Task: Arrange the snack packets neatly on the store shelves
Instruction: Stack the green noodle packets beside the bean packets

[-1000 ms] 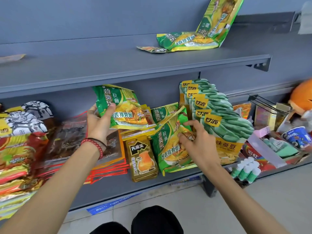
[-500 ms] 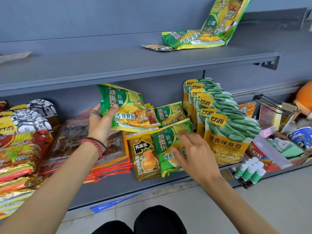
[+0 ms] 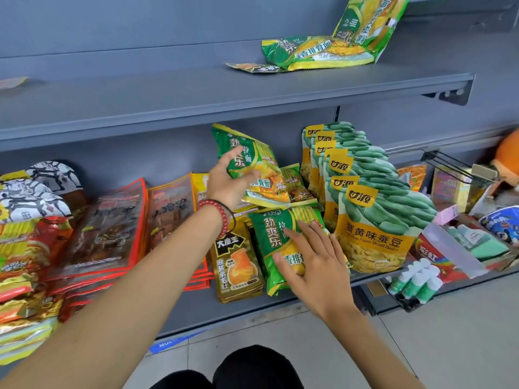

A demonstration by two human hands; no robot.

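Centre frame: left hand (image 3: 229, 182) is gripping tilted green packet (image 3: 259, 167), thumb and fingers clamping its left edge | lower centre: right hand (image 3: 316, 265) is pressing second green packet (image 3: 271, 240) onto lower shelf (image 3: 182, 311), fingers straight, apart.

At the far right, an orange plush toy (image 3: 508, 158) sits beside a black wire display rack (image 3: 452, 164), with a blue-and-white printed paper cup (image 3: 502, 224) below them. A row of small white tubes with green caps (image 3: 415, 282) hangs at the front edge, under a clear plastic divider panel (image 3: 452, 251). Below is a pale grey tiled floor (image 3: 449, 349) bearing a blue sticker with white lettering (image 3: 171, 343).
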